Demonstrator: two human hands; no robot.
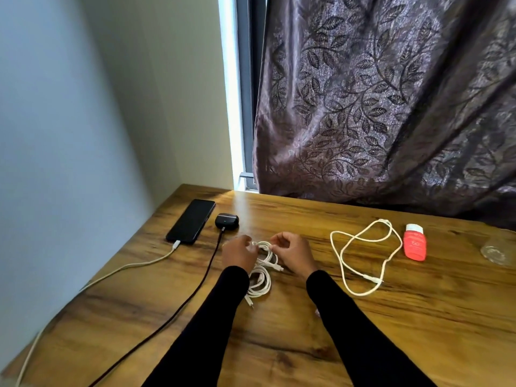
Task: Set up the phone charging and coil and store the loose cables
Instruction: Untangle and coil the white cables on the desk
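Head view, from left: phone [190,221] with its white cord plugged in, then earbud case [226,220]. My left hand [240,253] and right hand [293,254] both pinch the coiled cable [264,263] at mid-table [293,344]. Further right lies a loose cable [360,258].

The black phone [191,221] lies face up at the table's far left, a white charging cable [131,266] plugged into its near end. Mid-table sits a white cable [262,268] bunched in coils, and to its right another white cable [360,255] sprawls in loose open loops.
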